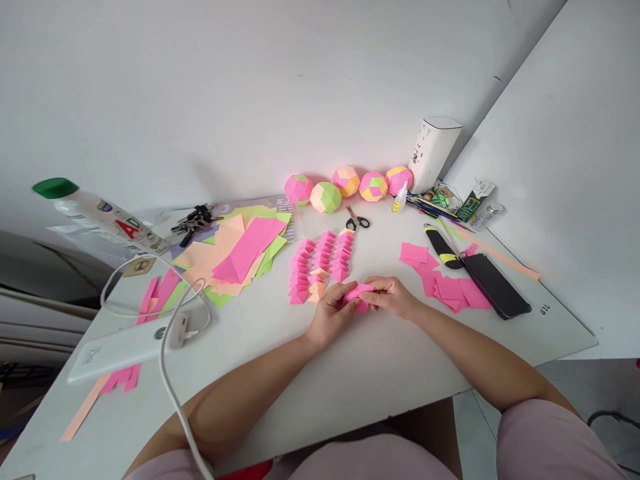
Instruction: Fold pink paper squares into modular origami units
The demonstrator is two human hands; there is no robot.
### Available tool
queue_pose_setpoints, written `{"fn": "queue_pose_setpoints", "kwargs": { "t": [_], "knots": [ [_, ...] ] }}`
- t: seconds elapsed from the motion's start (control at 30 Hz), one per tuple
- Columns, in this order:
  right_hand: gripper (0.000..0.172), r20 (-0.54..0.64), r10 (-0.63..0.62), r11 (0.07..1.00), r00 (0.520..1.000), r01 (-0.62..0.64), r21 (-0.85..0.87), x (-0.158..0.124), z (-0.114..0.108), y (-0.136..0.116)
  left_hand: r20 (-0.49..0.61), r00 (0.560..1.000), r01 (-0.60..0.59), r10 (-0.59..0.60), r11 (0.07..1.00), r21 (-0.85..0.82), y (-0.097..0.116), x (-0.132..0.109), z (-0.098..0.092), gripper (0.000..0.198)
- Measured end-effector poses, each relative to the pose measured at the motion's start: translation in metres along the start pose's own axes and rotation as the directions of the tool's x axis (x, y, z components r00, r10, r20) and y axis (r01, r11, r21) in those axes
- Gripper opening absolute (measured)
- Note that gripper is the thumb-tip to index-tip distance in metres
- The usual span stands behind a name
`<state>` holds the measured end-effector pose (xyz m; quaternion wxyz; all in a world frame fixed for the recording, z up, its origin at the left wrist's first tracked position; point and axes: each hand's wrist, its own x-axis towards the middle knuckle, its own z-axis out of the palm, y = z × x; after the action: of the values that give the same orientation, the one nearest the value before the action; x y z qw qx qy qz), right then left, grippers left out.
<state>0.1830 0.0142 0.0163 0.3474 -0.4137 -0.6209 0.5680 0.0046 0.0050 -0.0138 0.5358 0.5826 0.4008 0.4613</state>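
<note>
Between both hands, just above the table, is a pink piece of paper [361,291] that looks partly folded. My left hand [334,308] pinches its left side, and my right hand [391,296] grips its right side with thumb and fingers closed. Beyond my left hand stand rows of folded pink paper units [299,273], with a few peach units [317,291] among them. To the right of my right hand lie loose pink paper squares [443,288]. Small scissors [357,219] with black handles rest behind the rows.
Faceted paper balls [326,197] line the wall beside a glue bottle [399,199]. Coloured sheets [240,257] are piled at left. A white power bank [125,350] with a cable and a spray can [107,220] stand further left. A black phone [495,285] and yellow-black cutter [442,247] lie right.
</note>
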Motion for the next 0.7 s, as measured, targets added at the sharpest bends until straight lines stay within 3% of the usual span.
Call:
{"fn": "queue_pose_setpoints", "kwargs": {
  "t": [0.13,0.3,0.43,0.57,0.7],
  "knots": [
    [0.031,-0.057,-0.050,0.997,0.997,0.047,-0.053,-0.001,0.002,-0.001,-0.006,1.000,0.020,-0.020,1.000,0.023,-0.001,0.000,0.000,0.034],
    [0.023,-0.137,-0.088,0.994,0.987,0.078,-0.077,-0.001,0.002,-0.001,0.026,0.998,0.052,-0.053,0.998,0.043,0.005,0.000,0.000,0.032],
    [0.023,-0.199,-0.068,0.998,0.978,0.067,-0.012,0.000,0.001,0.002,0.053,0.997,0.049,-0.051,0.998,0.049,0.011,0.000,0.000,0.028],
    [0.027,-0.205,-0.070,0.997,0.976,0.076,0.020,0.001,0.000,0.003,0.083,0.994,0.069,-0.070,0.998,0.012,0.012,0.000,0.000,0.027],
    [0.020,-0.205,-0.089,0.996,0.975,0.089,-0.010,0.001,0.001,0.000,0.086,0.994,0.068,-0.069,0.998,0.011,0.012,-0.001,0.000,0.026]
  ]
}}
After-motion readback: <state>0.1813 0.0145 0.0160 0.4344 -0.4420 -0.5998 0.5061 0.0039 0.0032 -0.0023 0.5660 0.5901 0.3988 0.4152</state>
